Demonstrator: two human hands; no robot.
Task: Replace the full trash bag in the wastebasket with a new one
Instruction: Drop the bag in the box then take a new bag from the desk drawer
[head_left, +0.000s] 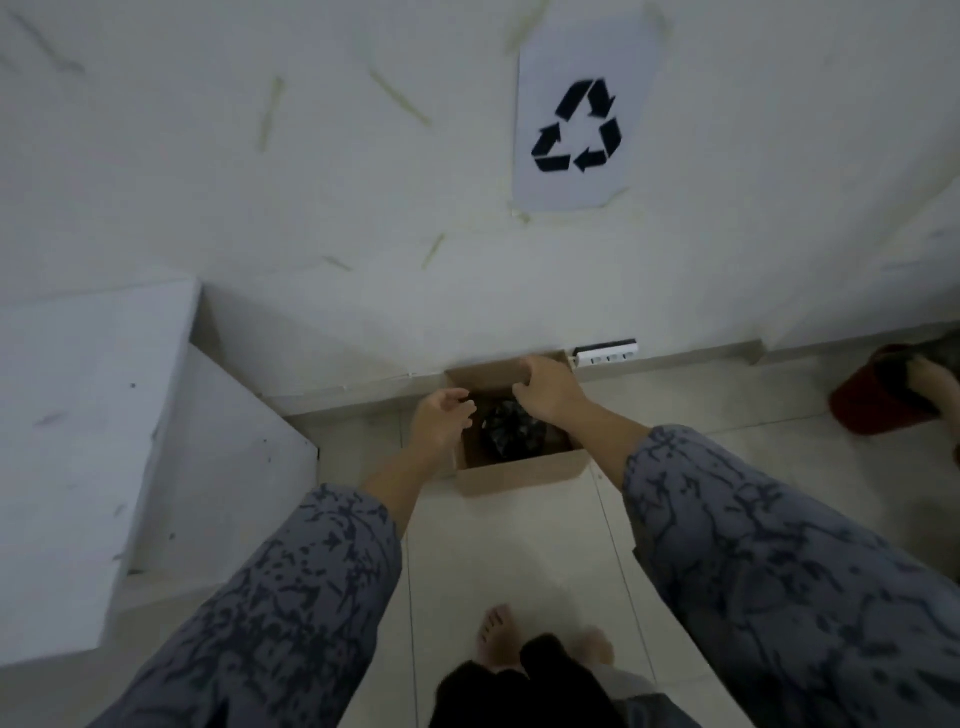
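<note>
a cardboard box (519, 475) serving as the wastebasket stands on the tiled floor (519, 561) against the white wall (363, 208), with a crumpled black trash bag (511, 431) sitting inside it. the left hand (441, 418) hovers over the box's left edge, its fingers (460, 400) loosely curled and half open, holding nothing; whether they touch the rim cannot be told. the right hand (545, 387) reaches over the far side of the box, its fingers (524, 374) bent downward near the back flap and the top of the bag, but the blur hides whether they pinch anything. both arms wear grey patterned sleeves (779, 561). a recycling sign (584, 114) is taped to the wall above, and a white power strip (605, 353) lies just right of the box along the wall
</note>
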